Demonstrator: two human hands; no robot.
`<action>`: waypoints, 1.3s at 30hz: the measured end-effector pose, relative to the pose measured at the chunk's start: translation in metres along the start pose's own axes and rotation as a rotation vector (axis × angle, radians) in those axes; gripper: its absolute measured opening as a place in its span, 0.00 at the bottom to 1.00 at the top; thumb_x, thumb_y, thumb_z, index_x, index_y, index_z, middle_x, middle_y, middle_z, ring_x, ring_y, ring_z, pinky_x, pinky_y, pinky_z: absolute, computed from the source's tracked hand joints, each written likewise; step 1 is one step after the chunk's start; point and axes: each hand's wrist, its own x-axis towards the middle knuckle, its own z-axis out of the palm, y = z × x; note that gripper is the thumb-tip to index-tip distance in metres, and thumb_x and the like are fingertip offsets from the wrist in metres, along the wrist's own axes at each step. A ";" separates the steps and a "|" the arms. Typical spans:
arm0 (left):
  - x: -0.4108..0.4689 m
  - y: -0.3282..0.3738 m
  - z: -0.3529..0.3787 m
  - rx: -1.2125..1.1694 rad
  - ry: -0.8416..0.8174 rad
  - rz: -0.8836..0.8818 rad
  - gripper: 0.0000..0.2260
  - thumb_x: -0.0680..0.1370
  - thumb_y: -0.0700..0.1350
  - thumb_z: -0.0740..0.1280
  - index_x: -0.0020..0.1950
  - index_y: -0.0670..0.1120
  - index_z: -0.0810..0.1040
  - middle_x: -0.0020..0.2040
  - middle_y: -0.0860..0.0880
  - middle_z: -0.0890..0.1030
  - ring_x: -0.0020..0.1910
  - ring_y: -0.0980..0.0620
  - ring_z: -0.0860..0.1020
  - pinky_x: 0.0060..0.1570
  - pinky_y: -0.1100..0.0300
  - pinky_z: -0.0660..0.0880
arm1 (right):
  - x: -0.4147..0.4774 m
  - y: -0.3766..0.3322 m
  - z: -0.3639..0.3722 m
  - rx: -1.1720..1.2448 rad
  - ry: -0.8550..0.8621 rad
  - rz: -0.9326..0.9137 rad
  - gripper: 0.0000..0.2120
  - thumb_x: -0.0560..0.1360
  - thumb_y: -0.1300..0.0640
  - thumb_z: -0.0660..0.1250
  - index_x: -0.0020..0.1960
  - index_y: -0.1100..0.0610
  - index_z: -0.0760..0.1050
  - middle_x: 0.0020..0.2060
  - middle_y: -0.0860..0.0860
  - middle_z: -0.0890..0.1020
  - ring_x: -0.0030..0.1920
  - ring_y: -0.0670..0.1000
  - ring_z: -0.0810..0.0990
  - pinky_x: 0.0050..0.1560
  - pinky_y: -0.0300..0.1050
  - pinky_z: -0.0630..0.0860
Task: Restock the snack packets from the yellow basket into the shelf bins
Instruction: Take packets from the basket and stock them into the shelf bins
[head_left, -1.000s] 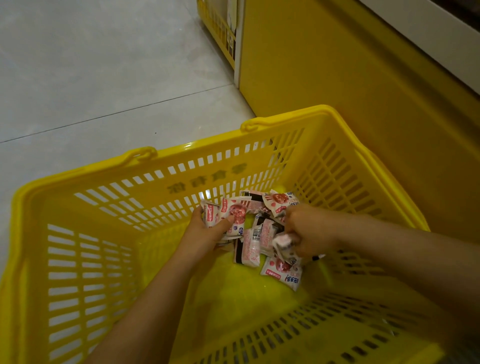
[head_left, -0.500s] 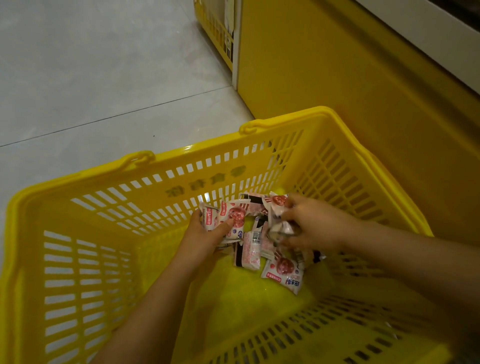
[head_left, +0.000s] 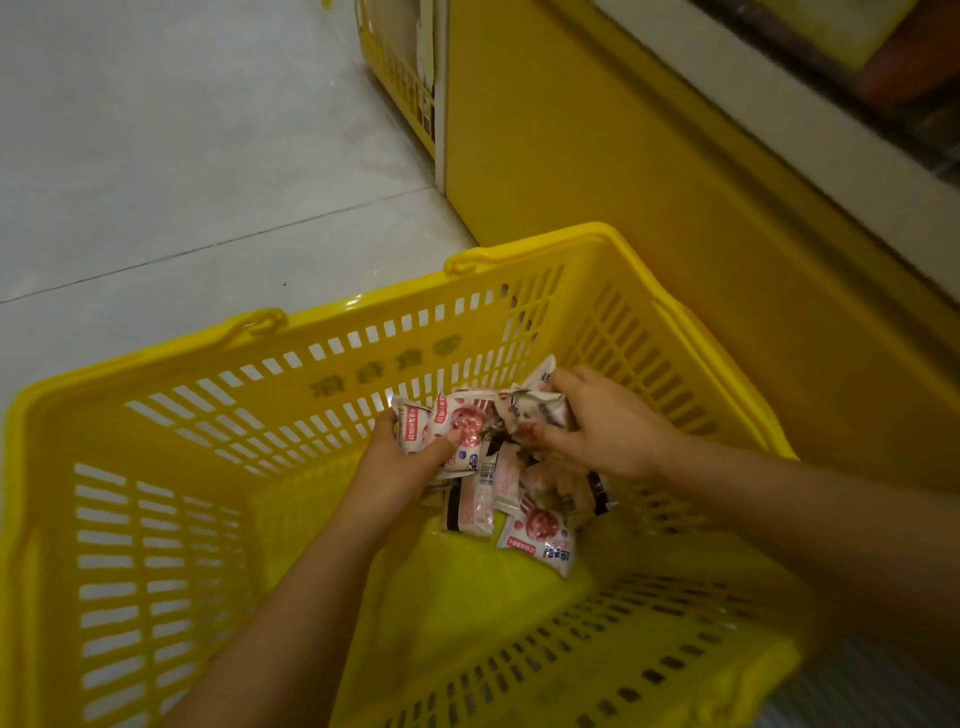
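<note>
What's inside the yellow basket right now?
The yellow basket holds snack packets heaped toward its far corner. The left hand holds some, the right hand grips others. Any under the hands and heap are hidden.

person, head view | left hand (head_left: 410, 457): bare, skin unmarked where it shows | left forearm (head_left: 291, 597): bare as far as the lower frame edge | right hand (head_left: 608, 431): bare, knuckles lit | right forearm (head_left: 779, 509): bare to the right frame edge, partly in shadow | sleeves: out of frame, cannot tell
</note>
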 end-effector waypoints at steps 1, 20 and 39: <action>-0.006 0.008 0.003 -0.001 -0.002 0.020 0.24 0.72 0.49 0.74 0.65 0.50 0.69 0.54 0.50 0.81 0.47 0.54 0.83 0.48 0.52 0.81 | -0.008 -0.004 -0.014 0.039 0.023 0.010 0.17 0.77 0.45 0.63 0.61 0.52 0.66 0.50 0.49 0.72 0.46 0.47 0.72 0.42 0.40 0.67; -0.316 0.262 0.091 -0.583 0.241 0.824 0.23 0.77 0.45 0.68 0.69 0.48 0.63 0.63 0.48 0.76 0.57 0.52 0.78 0.56 0.64 0.76 | -0.309 -0.124 -0.209 0.809 1.096 -0.167 0.35 0.76 0.47 0.66 0.77 0.51 0.54 0.57 0.35 0.79 0.58 0.37 0.76 0.65 0.44 0.71; -0.518 0.350 0.192 -0.299 -0.364 1.094 0.32 0.76 0.53 0.69 0.75 0.57 0.56 0.70 0.52 0.71 0.66 0.52 0.73 0.63 0.50 0.72 | -0.602 -0.088 -0.326 0.325 1.258 0.067 0.32 0.76 0.54 0.67 0.74 0.48 0.55 0.54 0.51 0.80 0.53 0.53 0.82 0.56 0.57 0.78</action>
